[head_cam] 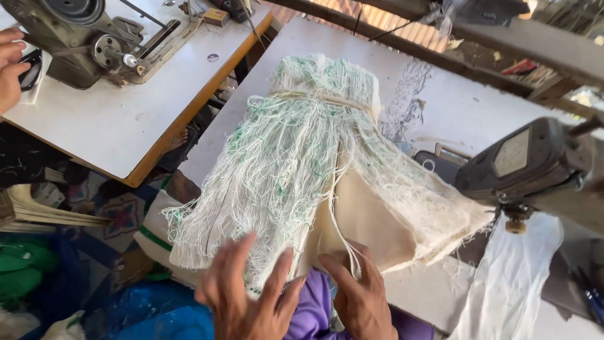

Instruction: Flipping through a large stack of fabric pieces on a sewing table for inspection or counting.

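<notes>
At the near edge, the left hand (242, 296) lies flat with fingers spread on the frayed lower end of a fabric bundle (314, 164), pressing rather than gripping. Just beside it the right hand (358, 296) rests with fingers loosely parted against the bundle's plain underside, where smooth cream cloth shows; neither hand is clamped shut. A purple garment (314, 315) shows between the wrists.

The bundle is a thick stack of off-white woven pieces, its top a tangle of loose white threads flecked with green. It fans out wide toward the hands and narrows farther away, where a pale band of string (321, 99) cinches it. It lies on a white desk (465, 107) with a scuffed, stained surface.

To the right, a dark grey sewing machine head (528, 164) with a pale rectangular label plate on its end overhangs the desk, and a thin white cloth (509, 283) hangs below it.

To the left, below desk level, lie blue and green sacks (38, 264). Farther off stands a second desk (119, 119), white-topped with an orange-brown edge, carrying a worn metal sewing machine (82, 38). Another person's hand (9, 69) rests at its left side.
</notes>
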